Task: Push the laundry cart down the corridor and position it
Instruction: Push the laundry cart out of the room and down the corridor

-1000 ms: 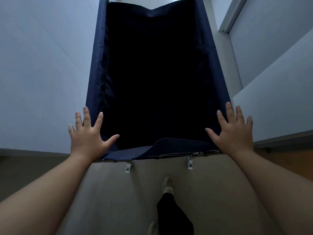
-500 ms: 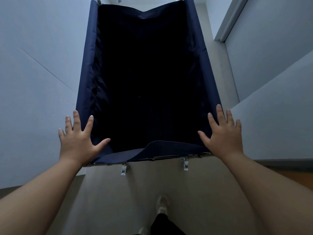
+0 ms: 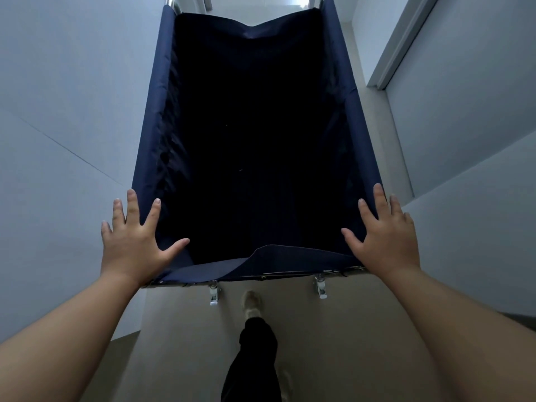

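Cart [image 3: 150,158] of navy fabric fills the centre of the frame, between pale walls [image 3: 58,111] at left and right. Left hand [image 3: 133,245] and right hand [image 3: 385,242] lie flat with fingers spread on its near corners, gripping nothing. Compared with half a second ago, a shoe [image 3: 251,304] and dark trouser leg [image 3: 255,358] have stepped forward at lower centre, just behind the casters [image 3: 214,295].

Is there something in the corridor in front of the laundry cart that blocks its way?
Nothing visible does. The floor beyond the laundry cart looks bare, though the cart hides most of it. Walls run close along both sides.
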